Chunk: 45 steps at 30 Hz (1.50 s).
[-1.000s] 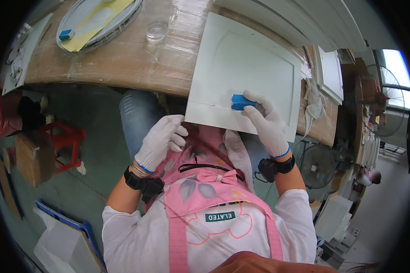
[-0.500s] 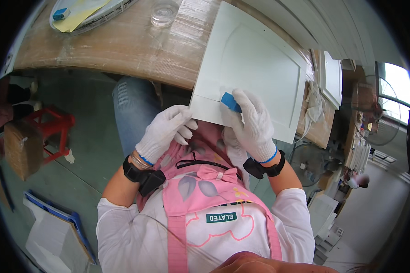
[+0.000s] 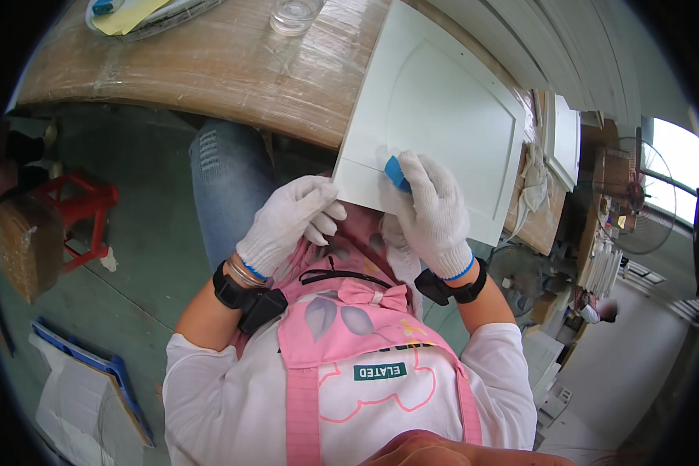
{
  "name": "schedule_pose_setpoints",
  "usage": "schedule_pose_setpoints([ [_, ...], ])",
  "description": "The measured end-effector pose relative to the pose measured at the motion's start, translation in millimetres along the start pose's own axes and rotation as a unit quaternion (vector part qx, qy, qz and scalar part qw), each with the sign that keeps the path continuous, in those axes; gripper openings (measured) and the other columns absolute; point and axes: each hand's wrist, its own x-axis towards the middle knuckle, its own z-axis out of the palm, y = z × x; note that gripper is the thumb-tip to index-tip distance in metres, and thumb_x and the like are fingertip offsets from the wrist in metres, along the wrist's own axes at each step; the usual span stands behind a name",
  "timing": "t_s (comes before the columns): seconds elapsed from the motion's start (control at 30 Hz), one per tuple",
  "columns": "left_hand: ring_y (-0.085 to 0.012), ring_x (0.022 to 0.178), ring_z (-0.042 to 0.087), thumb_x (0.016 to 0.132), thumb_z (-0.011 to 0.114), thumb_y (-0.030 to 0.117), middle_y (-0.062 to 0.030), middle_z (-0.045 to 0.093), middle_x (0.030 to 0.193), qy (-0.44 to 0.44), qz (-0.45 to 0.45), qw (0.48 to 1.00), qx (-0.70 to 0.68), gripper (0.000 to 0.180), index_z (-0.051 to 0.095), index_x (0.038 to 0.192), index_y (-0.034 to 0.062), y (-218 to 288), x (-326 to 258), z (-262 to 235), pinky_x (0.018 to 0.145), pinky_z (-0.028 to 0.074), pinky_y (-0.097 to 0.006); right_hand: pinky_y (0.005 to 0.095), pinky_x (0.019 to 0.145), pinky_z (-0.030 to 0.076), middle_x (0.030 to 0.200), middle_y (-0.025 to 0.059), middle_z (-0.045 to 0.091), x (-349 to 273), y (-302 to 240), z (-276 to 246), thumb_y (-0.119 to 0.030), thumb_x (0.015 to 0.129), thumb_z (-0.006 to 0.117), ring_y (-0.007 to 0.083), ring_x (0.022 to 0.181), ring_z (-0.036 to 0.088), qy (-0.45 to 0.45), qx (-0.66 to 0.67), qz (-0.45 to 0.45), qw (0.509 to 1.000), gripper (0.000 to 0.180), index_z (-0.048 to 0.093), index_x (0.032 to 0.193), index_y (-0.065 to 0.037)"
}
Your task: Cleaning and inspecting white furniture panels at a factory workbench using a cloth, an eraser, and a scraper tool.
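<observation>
Slid a little along the white cabinet door panel (image 3: 443, 124), the blue sanding block (image 3: 397, 172) sits near its lower edge, right hand (image 3: 429, 211) closed around it. Left hand (image 3: 291, 223), fingers curled, grips the panel's corner, which overhangs the wooden counter (image 3: 210, 70).

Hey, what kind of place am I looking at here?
Probably a small furniture or cabinet-finishing workshop. A gloved right hand rubs a blue sanding block on a white panelled cabinet door resting on a wrapped wooden workbench, with more white panels stacked nearby.
</observation>
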Motion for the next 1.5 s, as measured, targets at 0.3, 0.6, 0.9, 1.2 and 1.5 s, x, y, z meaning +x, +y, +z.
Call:
schedule_pose_setpoints([
  [0.3, -0.0073, 0.064, 0.059, 0.104, 0.056, 0.036, -0.0037, 0.068, 0.087, -0.004, 0.004, 1.000, -0.005, 0.040, 0.061, 0.120, 0.0005, -2.1, 0.7, -1.4, 0.052, 0.051, -0.022, 0.0441, 0.080, 0.052, 0.111, 0.0147, 0.063, -0.9, 1.4, -1.2, -0.010, 0.082, 0.071, 0.0366, 0.095, 0.063, -0.018, 0.004, 0.013, 1.000, 0.048, 0.058, 0.128, -0.006],
  [0.6, -0.0067, 0.064, 0.059, 0.104, 0.056, 0.038, -0.0028, 0.067, 0.087, -0.010, 0.007, 1.000, 0.001, 0.041, 0.062, 0.121, 0.0008, -1.2, 0.2, -1.7, 0.052, 0.051, -0.021, 0.0445, 0.077, 0.052, 0.110, 0.0132, 0.062, 0.7, -3.6, -3.1, -0.011, 0.081, 0.071, 0.0357, 0.093, 0.062, -0.030, 0.001, 0.019, 0.999, 0.050, 0.057, 0.129, -0.007],
  [0.9, -0.0067, 0.064, 0.059, 0.104, 0.056, 0.038, -0.0026, 0.067, 0.087, -0.006, -0.001, 1.000, 0.001, 0.040, 0.062, 0.120, 0.0017, -0.4, 0.5, -0.5, 0.052, 0.051, -0.021, 0.0442, 0.077, 0.052, 0.110, 0.0133, 0.062, -0.9, -2.7, -0.2, -0.010, 0.081, 0.071, 0.0356, 0.092, 0.062, -0.033, -0.012, 0.007, 0.999, 0.051, 0.057, 0.130, -0.005],
  [1.2, -0.0067, 0.063, 0.059, 0.103, 0.056, 0.037, -0.0026, 0.067, 0.087, -0.009, 0.007, 1.000, 0.000, 0.040, 0.062, 0.119, 0.0013, -2.3, 1.4, -1.8, 0.052, 0.051, -0.021, 0.0438, 0.078, 0.052, 0.109, 0.0138, 0.062, -1.6, -3.9, -0.4, -0.009, 0.079, 0.071, 0.0356, 0.093, 0.062, -0.035, -0.010, 0.013, 0.999, 0.052, 0.058, 0.129, -0.006],
  [1.5, -0.0064, 0.063, 0.059, 0.104, 0.056, 0.036, -0.0023, 0.068, 0.087, -0.014, 0.009, 1.000, -0.004, 0.039, 0.062, 0.119, 0.0016, -2.9, 1.1, -2.4, 0.052, 0.051, -0.021, 0.0443, 0.079, 0.052, 0.111, 0.0135, 0.062, -2.0, -3.4, -0.7, -0.007, 0.079, 0.070, 0.0359, 0.094, 0.063, -0.041, 0.002, 0.012, 0.999, 0.051, 0.058, 0.129, -0.006],
])
